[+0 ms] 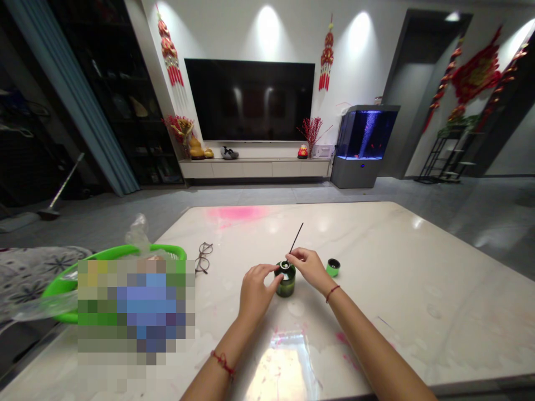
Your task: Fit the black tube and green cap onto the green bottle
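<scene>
A dark green glass bottle (285, 285) stands upright on the pale marble-patterned table (418, 267), in front of me. My left hand (259, 287) curls round the bottle's left side, thumb in front and fingers near its shoulder. At the bottle's mouth, my right hand (308, 267) pinches a thin black stick (297, 236) that slants up to the right. Whether the stick's lower end is inside the neck is hard to make out. Just right of my right hand sits a small green cap (333, 268), its dark opening facing up.
Eyeglasses (203, 258) lie left of the bottle. A bright green basket (178, 250) with plastic bags stands at the table's left side, its contents partly blurred out. Pink stains mark the tabletop. Beyond are a television (251, 100), a low cabinet (251, 169) and a fish tank (366, 133).
</scene>
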`<state>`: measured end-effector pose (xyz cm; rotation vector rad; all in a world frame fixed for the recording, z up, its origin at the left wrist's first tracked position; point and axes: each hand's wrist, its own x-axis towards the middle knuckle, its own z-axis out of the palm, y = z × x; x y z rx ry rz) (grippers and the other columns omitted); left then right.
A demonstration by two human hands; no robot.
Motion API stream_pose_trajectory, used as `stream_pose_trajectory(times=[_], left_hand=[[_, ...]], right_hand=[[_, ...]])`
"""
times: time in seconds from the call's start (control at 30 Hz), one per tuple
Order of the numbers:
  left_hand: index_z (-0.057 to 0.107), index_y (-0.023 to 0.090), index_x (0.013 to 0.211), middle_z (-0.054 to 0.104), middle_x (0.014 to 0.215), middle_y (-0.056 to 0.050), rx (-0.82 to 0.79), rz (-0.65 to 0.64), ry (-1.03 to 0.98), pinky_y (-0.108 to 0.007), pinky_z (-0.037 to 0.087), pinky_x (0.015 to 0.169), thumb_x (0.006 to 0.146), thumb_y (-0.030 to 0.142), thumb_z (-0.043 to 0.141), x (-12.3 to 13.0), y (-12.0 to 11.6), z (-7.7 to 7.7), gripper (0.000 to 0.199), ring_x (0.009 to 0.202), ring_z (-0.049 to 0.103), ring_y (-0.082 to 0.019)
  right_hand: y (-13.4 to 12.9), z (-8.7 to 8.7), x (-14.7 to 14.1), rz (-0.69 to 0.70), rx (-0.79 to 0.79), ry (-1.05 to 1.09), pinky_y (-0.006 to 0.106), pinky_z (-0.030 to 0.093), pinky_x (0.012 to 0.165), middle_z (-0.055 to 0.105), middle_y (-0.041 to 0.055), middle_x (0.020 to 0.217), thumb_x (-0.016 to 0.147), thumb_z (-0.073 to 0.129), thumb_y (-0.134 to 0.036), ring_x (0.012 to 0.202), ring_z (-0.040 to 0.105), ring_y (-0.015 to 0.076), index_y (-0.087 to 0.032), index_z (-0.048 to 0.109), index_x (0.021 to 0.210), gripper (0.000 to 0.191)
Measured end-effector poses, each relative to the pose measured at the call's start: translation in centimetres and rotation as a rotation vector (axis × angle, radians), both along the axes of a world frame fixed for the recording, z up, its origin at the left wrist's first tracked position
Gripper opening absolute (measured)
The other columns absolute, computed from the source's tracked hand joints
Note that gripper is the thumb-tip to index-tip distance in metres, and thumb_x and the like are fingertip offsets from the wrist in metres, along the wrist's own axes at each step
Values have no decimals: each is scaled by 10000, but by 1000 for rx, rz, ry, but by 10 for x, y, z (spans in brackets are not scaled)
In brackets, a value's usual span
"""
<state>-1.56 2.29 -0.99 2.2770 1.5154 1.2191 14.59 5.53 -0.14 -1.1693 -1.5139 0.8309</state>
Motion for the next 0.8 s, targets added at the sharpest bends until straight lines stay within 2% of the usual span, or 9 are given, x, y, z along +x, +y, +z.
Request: stream_pose_trajectory(times=[0.33, 0.53, 0.7, 0.8], left_hand=[[652, 234, 883, 678, 885, -24, 33, -4, -6, -359, 450, 790, 745, 316, 589, -1, 2, -2, 173, 854, 600, -187], [649, 235, 892, 673, 895, -23, 20, -7, -6, -357, 454, 795, 742, 313, 591, -1, 2, -1, 178, 862, 599, -185], [643, 236, 897, 651, 942, -28, 66, 30, -51, -342, 463, 822, 753, 311, 579, -5, 3, 1, 174, 899, 592, -174], [637, 229, 906, 646, 952, -36, 78, 51, -80, -346, 461, 840, 759, 316, 565, -10, 6, 0, 186, 916, 590, -178]], right_hand=[[0, -2, -2, 16, -11, -1, 303, 453, 698, 684, 72, 762, 701, 583, -416, 741, 609, 190, -151, 687, 705, 284], [3, -4, 6, 41, -23, 20, 339, 449, 780, 696, 82, 870, 702, 590, -398, 819, 619, 202, -159, 700, 801, 281], [4, -4, 16, 33, -68, 47, 342, 458, 760, 692, 71, 830, 712, 565, -362, 762, 612, 180, -156, 689, 825, 265], [3, -7, 20, 31, -128, 79, 342, 467, 745, 685, 61, 822, 693, 549, -273, 733, 614, 168, -165, 673, 855, 231]])
